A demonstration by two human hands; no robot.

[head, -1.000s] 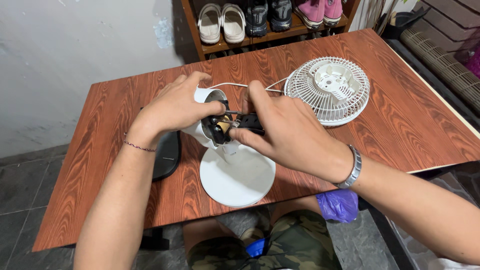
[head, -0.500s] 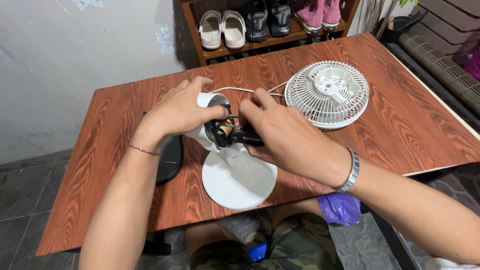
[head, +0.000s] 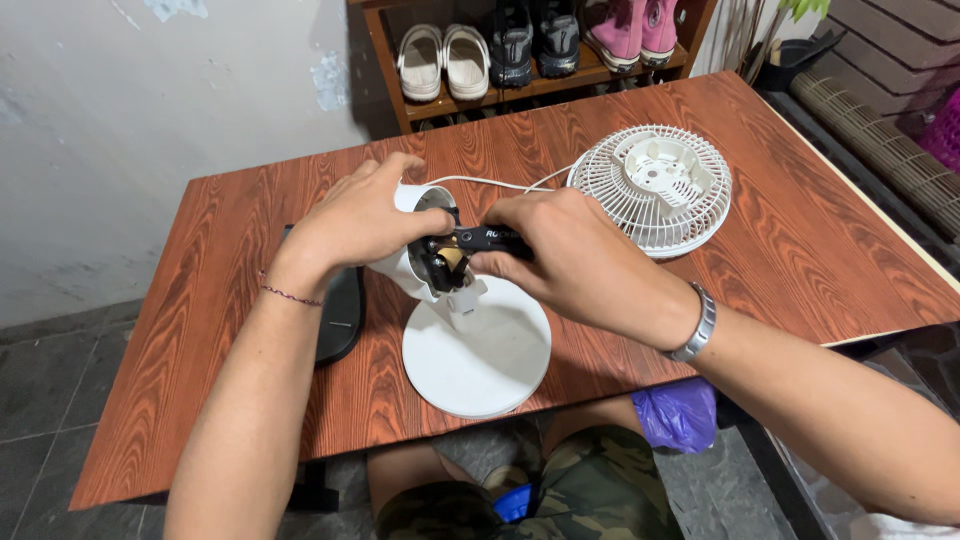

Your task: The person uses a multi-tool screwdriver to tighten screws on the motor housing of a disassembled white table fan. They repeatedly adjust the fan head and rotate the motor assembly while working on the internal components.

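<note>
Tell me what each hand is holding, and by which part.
The left hand grips the white fan motor housing around its body. The right hand holds a black tool by its handle.

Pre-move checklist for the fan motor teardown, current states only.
1. Left hand steadies the white motor housing: ok.
2. Right hand grips the black tool: ok.
3. Tool tip seated in the motor: cannot tell, fingers hide it.
4. Round white base fully on the table: not ok, it overhangs the near edge.
5. Fan grille set aside, apart from both hands: ok.
6. White cord free of the tool: ok.
</note>
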